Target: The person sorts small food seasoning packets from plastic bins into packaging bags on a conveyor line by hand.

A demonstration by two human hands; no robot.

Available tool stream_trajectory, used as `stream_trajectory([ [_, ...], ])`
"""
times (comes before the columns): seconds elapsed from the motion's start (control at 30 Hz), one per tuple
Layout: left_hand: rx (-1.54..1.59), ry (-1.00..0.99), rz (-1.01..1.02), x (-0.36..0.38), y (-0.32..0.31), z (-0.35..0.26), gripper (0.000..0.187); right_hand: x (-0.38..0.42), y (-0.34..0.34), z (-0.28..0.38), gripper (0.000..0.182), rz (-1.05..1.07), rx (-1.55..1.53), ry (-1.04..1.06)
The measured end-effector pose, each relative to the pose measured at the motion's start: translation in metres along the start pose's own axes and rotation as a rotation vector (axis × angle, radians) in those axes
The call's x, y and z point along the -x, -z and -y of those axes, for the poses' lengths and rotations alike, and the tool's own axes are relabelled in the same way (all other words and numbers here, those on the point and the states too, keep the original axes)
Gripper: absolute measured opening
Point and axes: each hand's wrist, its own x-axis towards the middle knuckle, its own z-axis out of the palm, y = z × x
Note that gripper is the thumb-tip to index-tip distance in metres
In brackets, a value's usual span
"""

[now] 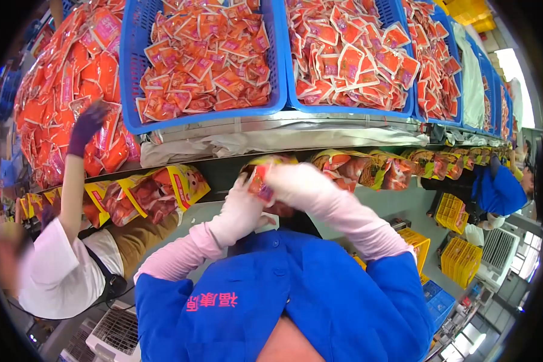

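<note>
Both white-gloved hands, left hand (242,208) and right hand (301,184), grip one small orange foil packet (260,183) beside the crowded conveyor belt's edge (223,172)

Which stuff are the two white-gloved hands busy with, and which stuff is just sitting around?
In hand:
- left hand and right hand, both on the orange packet
- yellow bags in a row beside them

Just around:
- blue baskets full of packets
- yellow crates
- co-worker's purple glove reaching the packet heap
</note>
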Motion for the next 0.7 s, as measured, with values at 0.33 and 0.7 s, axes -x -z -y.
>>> stream_trajectory([
  [0.33, 0.185, -0.012, 0.336, 0.004, 0.047, 0.049, 0.016, -0.080, -0.048, 0.009, 0.029, 0.469, -0.075, 0.064],
  [0.7, -0.342, 0.682, 0.428, -0.248, -0.040, 0.279, 0.030, -0.126, 0.065, -0.184, 0.022, -0.379, 0.305, -0.407],
])
